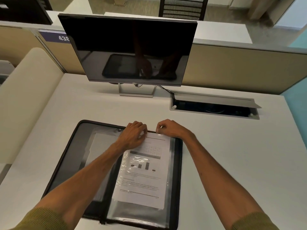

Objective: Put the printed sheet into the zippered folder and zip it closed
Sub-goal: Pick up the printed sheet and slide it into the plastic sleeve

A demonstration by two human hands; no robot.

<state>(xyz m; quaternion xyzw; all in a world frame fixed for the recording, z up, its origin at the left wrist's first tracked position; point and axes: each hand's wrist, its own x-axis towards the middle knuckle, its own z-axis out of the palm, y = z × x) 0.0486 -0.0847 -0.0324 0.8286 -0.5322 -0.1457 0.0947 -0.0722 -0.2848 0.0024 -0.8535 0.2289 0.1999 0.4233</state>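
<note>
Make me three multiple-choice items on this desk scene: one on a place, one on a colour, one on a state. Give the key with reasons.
1. On the zippered folder, where does the printed sheet lie?
A. on the left half
B. on the right half
C. hanging off the near edge

2. What colour is the folder's outer border?
A. black
B. red
C. white

3. What state is the folder in?
A. zipped closed
B. standing upright
C. open and lying flat

Key:
1 B: the sheet lies to the right of the folder's spine.
2 A: the rim around both halves is black.
3 C: both halves are spread out on the desk.
</note>
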